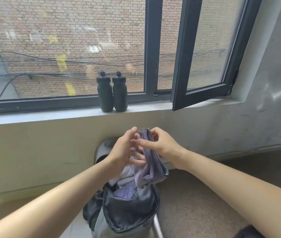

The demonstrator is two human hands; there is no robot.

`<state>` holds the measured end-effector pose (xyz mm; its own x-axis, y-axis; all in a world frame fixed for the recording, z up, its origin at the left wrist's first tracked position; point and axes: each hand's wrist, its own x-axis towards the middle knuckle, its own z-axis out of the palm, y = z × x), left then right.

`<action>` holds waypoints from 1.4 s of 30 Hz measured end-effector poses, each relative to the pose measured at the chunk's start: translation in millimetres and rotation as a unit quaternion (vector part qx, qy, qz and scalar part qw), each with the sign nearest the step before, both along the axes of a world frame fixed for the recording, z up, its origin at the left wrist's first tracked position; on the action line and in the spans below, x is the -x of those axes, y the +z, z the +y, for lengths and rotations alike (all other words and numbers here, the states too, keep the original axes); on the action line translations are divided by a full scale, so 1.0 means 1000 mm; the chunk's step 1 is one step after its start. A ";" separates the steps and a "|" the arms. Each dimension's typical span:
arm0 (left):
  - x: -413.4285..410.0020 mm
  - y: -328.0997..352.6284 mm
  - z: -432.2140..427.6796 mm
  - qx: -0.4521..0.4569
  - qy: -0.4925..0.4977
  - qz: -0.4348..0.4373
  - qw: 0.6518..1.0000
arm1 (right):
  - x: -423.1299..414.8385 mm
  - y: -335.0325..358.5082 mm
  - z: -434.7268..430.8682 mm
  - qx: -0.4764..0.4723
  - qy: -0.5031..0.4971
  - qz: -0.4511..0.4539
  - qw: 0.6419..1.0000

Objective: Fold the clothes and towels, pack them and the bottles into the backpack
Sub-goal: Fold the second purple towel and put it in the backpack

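Head view: both your forearms stretch forward and meet in front of you, above the backpack (129, 212). Your right hand (162, 146) pinches the top hem of the towel (151, 169) between thumb and curled fingers, holding it up so that it hangs. Your left hand (126, 150) is just beside it, fingers spread and nearly straight, palm turned toward the cloth. Its fingertips touch the towel's left face, and it grips nothing that shows.

The towel is grey-purple, with a dark stitched edge running down its right side. It hangs bunched, and its lower end droops to the backpack's mouth.

The backpack is dark and unzipped, its mouth gaping up toward you directly below your hands. Inside lie a lilac cloth (126, 192) and, behind it, a pale cloth (125, 176). You cannot tell how either is folded.

The two bottles (105, 95) are dark, with their caps on. They stand upright, side by side and touching, on the sill (50, 115), well apart from the backpack. Behind them is the window (149, 48), whose right sash is swung inward.
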<state>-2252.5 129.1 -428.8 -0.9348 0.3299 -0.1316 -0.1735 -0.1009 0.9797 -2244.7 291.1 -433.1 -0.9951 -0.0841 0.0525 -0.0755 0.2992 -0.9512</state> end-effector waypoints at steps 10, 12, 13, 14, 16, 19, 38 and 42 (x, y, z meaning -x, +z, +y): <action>0.013 -0.012 -0.017 0.074 0.159 0.138 0.975 | 0.017 0.003 0.023 0.206 -0.011 -0.049 0.977; 0.018 -0.016 -0.023 0.103 0.177 0.119 0.972 | 0.017 0.009 0.028 0.257 0.014 -0.056 0.965; 0.021 -0.018 -0.026 0.103 0.136 0.088 0.981 | 0.017 0.010 0.031 0.274 0.027 -0.055 0.960; 0.023 -0.020 -0.029 0.081 0.066 0.041 0.994 | 0.018 0.011 0.034 0.286 0.039 -0.054 0.956; 0.017 -0.020 -0.031 0.031 -0.076 -0.035 0.996 | 0.019 0.009 0.038 0.291 0.049 -0.052 0.954; 0.015 -0.025 -0.027 0.017 -0.104 -0.024 0.994 | 0.021 0.006 0.043 0.258 0.033 -0.062 0.963; 0.006 -0.026 -0.021 0.485 -0.020 0.497 0.719 | 0.012 0.001 0.049 0.080 -0.051 -0.171 0.981; -0.003 -0.026 -0.011 0.526 -0.021 0.583 0.620 | 0.012 0.003 0.048 0.170 -0.060 -0.188 0.966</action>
